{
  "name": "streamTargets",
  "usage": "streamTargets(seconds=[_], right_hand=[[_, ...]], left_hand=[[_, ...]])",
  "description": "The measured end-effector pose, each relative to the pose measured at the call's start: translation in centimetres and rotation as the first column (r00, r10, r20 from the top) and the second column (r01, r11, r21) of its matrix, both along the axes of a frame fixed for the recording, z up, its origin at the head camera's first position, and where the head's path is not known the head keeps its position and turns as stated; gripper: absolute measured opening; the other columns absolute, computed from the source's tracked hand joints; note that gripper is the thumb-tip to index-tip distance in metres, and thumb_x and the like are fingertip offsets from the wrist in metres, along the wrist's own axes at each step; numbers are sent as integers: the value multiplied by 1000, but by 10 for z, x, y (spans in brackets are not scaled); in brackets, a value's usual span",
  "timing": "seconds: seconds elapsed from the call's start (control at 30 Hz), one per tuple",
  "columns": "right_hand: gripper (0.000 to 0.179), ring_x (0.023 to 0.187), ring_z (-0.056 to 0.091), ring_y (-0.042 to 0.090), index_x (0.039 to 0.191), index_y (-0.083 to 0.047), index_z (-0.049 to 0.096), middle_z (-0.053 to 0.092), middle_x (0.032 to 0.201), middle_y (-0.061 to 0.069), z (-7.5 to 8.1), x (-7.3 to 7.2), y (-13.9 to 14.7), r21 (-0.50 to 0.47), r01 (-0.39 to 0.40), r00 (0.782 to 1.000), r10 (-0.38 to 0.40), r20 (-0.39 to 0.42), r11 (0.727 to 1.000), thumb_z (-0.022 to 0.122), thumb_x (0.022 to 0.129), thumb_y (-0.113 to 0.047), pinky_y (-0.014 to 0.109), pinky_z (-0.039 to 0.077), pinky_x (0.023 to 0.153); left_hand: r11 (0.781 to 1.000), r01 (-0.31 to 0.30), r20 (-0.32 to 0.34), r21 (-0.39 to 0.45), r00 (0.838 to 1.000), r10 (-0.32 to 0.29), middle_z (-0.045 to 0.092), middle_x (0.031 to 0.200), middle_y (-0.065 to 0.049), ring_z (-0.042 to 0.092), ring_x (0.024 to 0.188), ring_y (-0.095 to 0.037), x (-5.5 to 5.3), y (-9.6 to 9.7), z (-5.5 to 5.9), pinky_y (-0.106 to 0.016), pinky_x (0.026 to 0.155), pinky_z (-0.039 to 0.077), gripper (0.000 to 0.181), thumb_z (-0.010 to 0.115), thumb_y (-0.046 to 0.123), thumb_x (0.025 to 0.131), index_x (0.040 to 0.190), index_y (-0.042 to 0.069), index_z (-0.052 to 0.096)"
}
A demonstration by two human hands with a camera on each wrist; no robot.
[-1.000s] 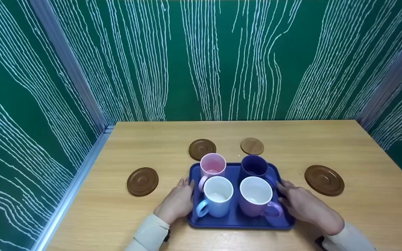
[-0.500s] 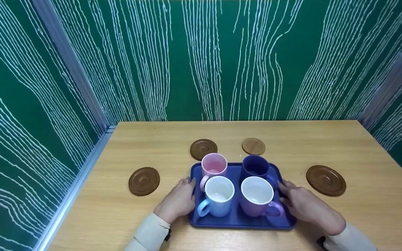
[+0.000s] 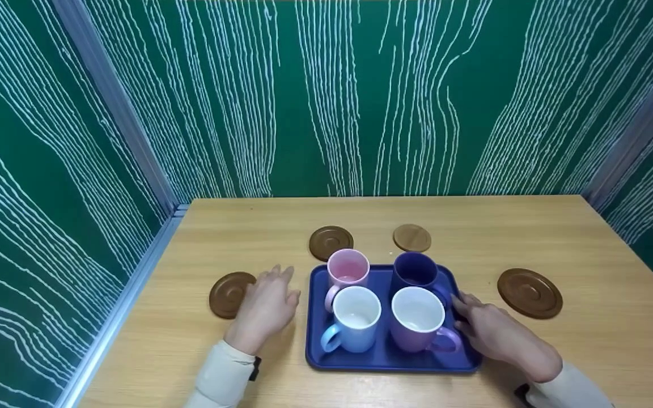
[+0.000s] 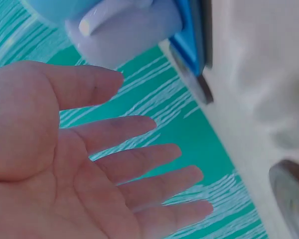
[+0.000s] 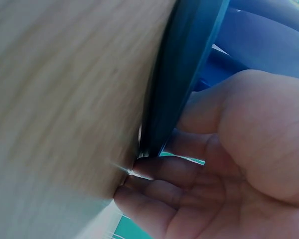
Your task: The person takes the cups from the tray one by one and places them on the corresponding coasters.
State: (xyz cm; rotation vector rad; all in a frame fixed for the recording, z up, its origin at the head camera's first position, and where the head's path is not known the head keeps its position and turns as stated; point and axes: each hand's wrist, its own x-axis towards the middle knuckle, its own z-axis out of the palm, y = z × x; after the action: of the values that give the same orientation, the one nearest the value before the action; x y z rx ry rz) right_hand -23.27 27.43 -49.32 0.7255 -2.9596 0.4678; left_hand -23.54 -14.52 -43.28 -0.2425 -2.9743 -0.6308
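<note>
A blue tray on the table carries a pink mug, a dark blue mug, a light blue mug and a purple mug. My right hand holds the tray's right edge. In the right wrist view its thumb lies over the rim, with the fingers bent at the outer side by the tabletop. Apart from the tray, my left hand hovers to its left, overlapping a brown coaster in the head view. Its fingers are spread and hold nothing.
Another brown coaster lies behind the pink mug, and a lighter wooden coaster behind the dark blue one. A larger brown coaster is right of the tray. Green panels with white lines surround the wooden table.
My left hand has let go of the tray's left edge and moved left, up to the left coaster. The right hand, tray and mugs stay where they were.
</note>
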Motion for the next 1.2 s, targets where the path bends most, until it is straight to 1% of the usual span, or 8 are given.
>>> streamTargets(seconds=[0.07, 0.2, 0.27, 0.37, 0.47, 0.67, 1.0, 1.2], right_hand=[[53, 121, 59, 57, 142, 11, 55, 49, 145, 40, 0, 0, 0, -2, -1, 1000, 1, 7, 1000, 70, 96, -11, 60, 52, 99], [53, 122, 58, 56, 142, 12, 55, 48, 146, 39, 0, 0, 1, -7, 0, 1000, 0, 14, 1000, 70, 97, -12, 60, 51, 99], [53, 122, 59, 55, 142, 12, 55, 49, 146, 39, 0, 0, 1, -9, 4, 1000, -4, 18, 1000, 70, 97, -12, 59, 51, 100], [53, 122, 59, 55, 142, 11, 54, 49, 146, 39, 1, 1, 1, -10, 5, 1000, -4, 22, 1000, 70, 97, -12, 59, 51, 100], [53, 125, 57, 55, 142, 12, 55, 48, 146, 39, 1, 0, 1, -11, 4, 1000, -4, 19, 1000, 70, 97, -12, 60, 50, 101], [53, 128, 55, 55, 143, 11, 54, 48, 147, 38, 2, 0, 0, -8, 9, 1000, -9, 27, 1000, 69, 98, -13, 60, 48, 103], [51, 123, 58, 55, 139, 13, 57, 51, 143, 40, -1, 0, 0, -1, -6, 1000, 6, -10, 1000, 71, 96, -11, 59, 51, 99], [51, 122, 59, 55, 138, 13, 58, 51, 143, 40, -1, 0, 0, -2, -7, 1000, 7, -14, 1000, 72, 94, -10, 59, 52, 98]], left_hand=[[999, -36, 1, -7, 999, 36, 50, 152, -26, 48, 140, -46, 1, -4, 6, -81, 103, 34, 55, 66, 27, 100, 148, 4, 56], [995, -104, 28, 10, 994, 104, 44, 158, -24, 41, 145, -48, 2, -13, 16, -89, 99, 24, 61, 67, 33, 100, 154, 9, 50], [991, -130, 36, 20, 991, 129, 42, 159, -24, 37, 147, -50, 1, -18, 18, -91, 99, 19, 64, 68, 33, 99, 155, 10, 48], [987, -161, 54, 13, 986, 160, 38, 161, -26, 32, 147, -55, -2, -27, 19, -92, 99, 18, 67, 70, 35, 98, 156, 11, 47], [983, -185, 94, -3, 978, 185, 34, 162, -28, 29, 147, -58, -7, -36, 16, -92, 97, 19, 70, 70, 36, 98, 158, 12, 44], [976, -215, 196, -26, 957, 215, 26, 164, -32, 20, 148, -62, -15, -51, 2, -93, 97, 16, 73, 70, 39, 97, 159, 12, 41], [978, -206, 318, 1, 928, 195, 13, 166, -35, 4, 149, -65, -22, -65, -11, -93, 98, 10, 77, 73, 28, 97, 163, 13, 35], [980, -199, 348, 4, 919, 185, 13, 166, -35, 6, 149, -64, -23, -68, -15, -91, 100, 15, 74, 71, 23, 98, 162, 12, 35]])
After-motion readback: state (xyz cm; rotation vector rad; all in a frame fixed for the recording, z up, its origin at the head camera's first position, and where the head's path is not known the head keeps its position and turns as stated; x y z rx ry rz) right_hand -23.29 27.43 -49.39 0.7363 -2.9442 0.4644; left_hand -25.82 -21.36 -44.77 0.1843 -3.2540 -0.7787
